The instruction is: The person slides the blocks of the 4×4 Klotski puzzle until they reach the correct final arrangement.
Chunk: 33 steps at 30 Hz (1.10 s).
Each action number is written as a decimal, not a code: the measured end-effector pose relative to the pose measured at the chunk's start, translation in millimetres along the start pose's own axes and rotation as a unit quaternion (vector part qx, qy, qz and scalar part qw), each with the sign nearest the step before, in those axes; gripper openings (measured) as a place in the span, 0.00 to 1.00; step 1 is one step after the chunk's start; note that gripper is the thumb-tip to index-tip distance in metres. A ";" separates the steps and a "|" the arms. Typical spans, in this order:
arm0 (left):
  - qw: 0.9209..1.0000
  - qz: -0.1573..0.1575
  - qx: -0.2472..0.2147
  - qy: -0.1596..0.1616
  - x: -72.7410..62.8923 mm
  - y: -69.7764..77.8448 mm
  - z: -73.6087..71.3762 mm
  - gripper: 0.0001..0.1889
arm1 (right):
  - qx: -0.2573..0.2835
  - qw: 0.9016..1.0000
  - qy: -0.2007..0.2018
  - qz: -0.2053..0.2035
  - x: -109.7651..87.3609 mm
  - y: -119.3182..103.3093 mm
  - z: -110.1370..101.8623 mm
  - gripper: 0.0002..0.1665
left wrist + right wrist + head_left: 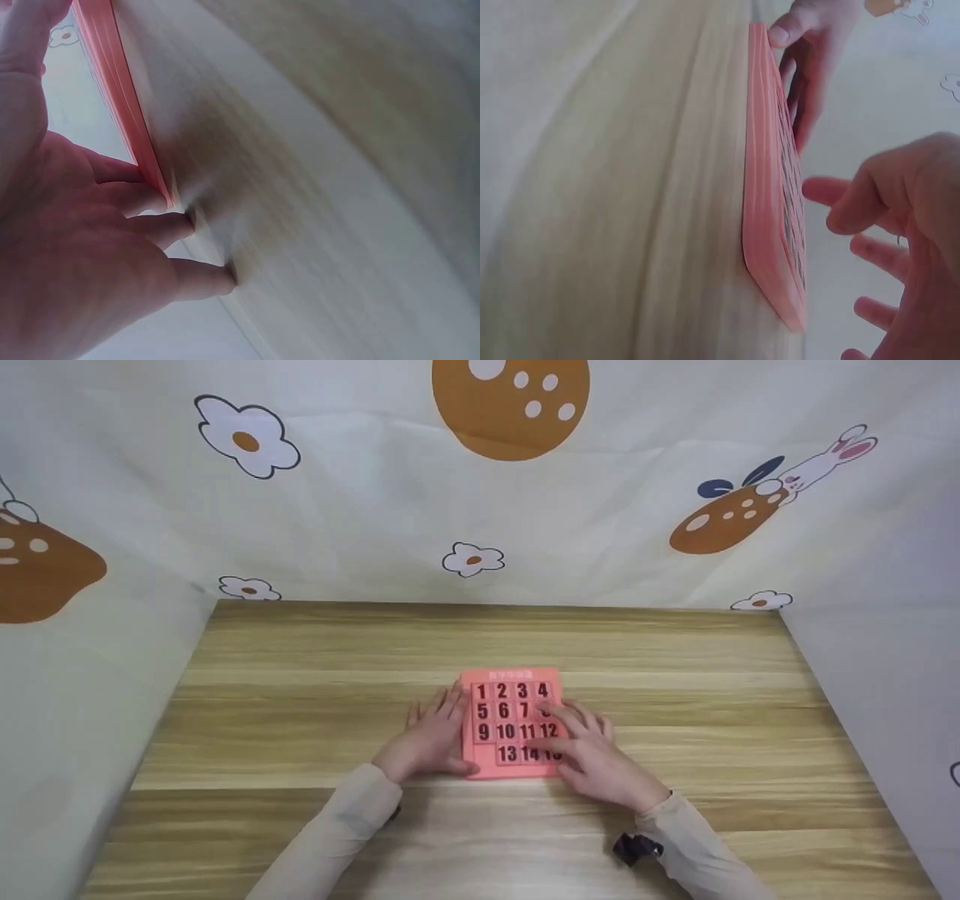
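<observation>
A pink number slide puzzle (517, 772) lies flat on the table, its black-numbered tiles running from 1 to 15. The bottom left slot (485, 754) holds no tile. Along the frame's left side rests my left hand (429, 742), fingers extended against the edge and thumb at the lower left corner. In the left wrist view, some fingertips of that hand (90, 232) touch the tabletop. My right hand (604, 765) is over the puzzle's right side, fingers spread, partly covering the 8 and 15 tiles. The right wrist view shows its thumb (847, 214) close to the tiles; contact is unclear.
The wood-grain table (315, 660) extends around the puzzle. Behind it hangs a pale cloth (360, 510) printed with flowers and orange shapes, and similar cloth closes both sides. A small black device (636, 849) sits at the right wrist.
</observation>
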<state>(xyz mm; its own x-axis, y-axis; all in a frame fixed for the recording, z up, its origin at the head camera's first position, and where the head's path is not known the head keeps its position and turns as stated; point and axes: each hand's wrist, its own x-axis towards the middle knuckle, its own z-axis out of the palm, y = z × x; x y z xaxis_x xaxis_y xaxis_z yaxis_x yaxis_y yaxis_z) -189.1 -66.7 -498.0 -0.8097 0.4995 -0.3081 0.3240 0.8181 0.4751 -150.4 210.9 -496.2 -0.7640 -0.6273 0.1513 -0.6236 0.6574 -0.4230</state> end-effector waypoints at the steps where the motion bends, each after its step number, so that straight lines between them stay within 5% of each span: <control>1: 1.000 0.002 0.000 0.000 0.2 -0.1 0.3 0.62 | 0.001 1.000 -0.011 -0.008 0.3 -2.0 0.7 0.26; 13: 1.000 0.011 0.003 0.000 -2.4 -0.6 -0.9 0.62 | -0.043 0.994 -0.091 -0.038 13.1 -23.2 10.8 0.32; 22: 1.000 0.012 0.009 -0.001 -3.6 0.3 -3.8 0.62 | -0.039 0.999 0.031 -0.014 4.9 -7.1 1.4 0.18; 30: 1.000 0.010 0.006 -0.001 -3.1 -2.3 -0.8 0.62 | -0.048 0.997 -0.035 -0.044 3.6 -14.4 9.2 0.28; 33: 1.000 0.012 -0.001 -0.001 -2.6 -2.6 -0.5 0.62 | -0.046 0.998 -0.015 -0.030 3.3 -12.9 7.2 0.26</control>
<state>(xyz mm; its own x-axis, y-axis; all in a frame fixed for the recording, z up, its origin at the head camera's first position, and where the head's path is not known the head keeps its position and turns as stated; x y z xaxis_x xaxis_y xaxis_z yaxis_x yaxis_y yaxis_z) -188.0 -70.3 -498.0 -0.8007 0.5193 -0.2988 0.3423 0.8058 0.4831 -143.7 197.3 -496.7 -0.7203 -0.6781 0.1458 -0.6817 0.6532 -0.3295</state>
